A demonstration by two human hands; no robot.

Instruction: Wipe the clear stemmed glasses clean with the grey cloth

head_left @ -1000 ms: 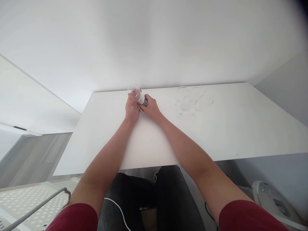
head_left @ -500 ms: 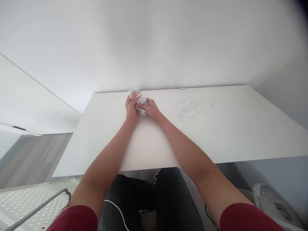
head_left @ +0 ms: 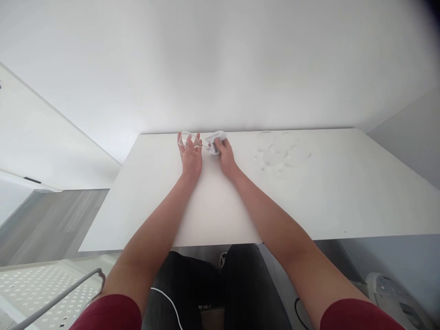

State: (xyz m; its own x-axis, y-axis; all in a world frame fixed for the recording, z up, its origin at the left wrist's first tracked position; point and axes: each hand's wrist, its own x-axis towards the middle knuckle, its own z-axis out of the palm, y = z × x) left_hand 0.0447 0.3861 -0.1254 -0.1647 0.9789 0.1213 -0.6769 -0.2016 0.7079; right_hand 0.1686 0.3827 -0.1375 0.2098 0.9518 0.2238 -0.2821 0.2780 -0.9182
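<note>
A clear stemmed glass [head_left: 187, 139] lies on its side in the air near the table's back edge. My left hand [head_left: 191, 158] cradles its bowl, fingers around the clear wall and thumb toward the rim. The thin stem points right, to my right hand [head_left: 226, 155], which is closed on a crumpled white cloth [head_left: 217, 137]. The cloth seems to wrap the foot of the glass, which is hidden.
Both hands are over a white table [head_left: 292, 197] against a white wall [head_left: 220, 68]. Faint rings and drops like water marks [head_left: 275, 153] show on the tabletop to the right. A white perforated panel [head_left: 44, 284] is at lower left, and a white cable [head_left: 168, 300] hangs near my legs.
My hands, close together before, have moved apart. The right hand and cloth have shifted right from the bowl toward the foot, and the stem now shows between the hands.
</note>
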